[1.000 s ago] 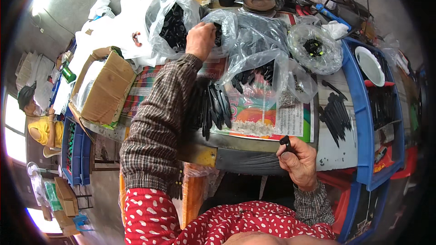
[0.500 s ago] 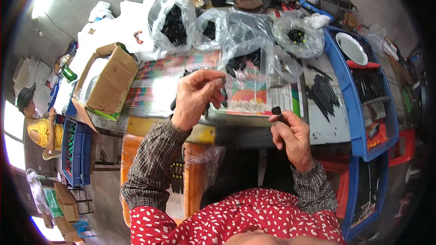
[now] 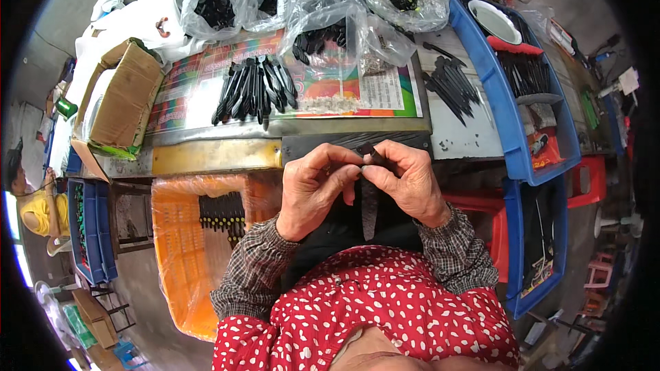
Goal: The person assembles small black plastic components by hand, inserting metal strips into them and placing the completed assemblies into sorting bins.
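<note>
Above my lap, at the table's near edge, my hands meet fingertip to fingertip. My right hand (image 3: 411,177) is closed round a black tapered piece (image 3: 370,216); its pointed length hangs down between the hands and its blunt end shows at the fingertips. My left hand (image 3: 322,185) pinches close against that upper end, and whatever lies in its fingertips is too small to make out. Beyond the hands, a row of black handle-shaped parts (image 3: 256,89) lies on the printed sheet (image 3: 185,89). More dark tapered pieces (image 3: 450,89) lie in a pile to the right.
Clear plastic bags of black parts (image 3: 212,0) line the table's back. At left stands an open cardboard box (image 3: 127,99); below the table is an orange crate (image 3: 182,261) with black parts. A blue tray (image 3: 491,89) flanks the right side, with a red stool (image 3: 584,182) beyond.
My hands have come together and down toward my lap; they were apart over the table's edge before. The view has shifted, and the row of black parts behind my left hand now shows.
</note>
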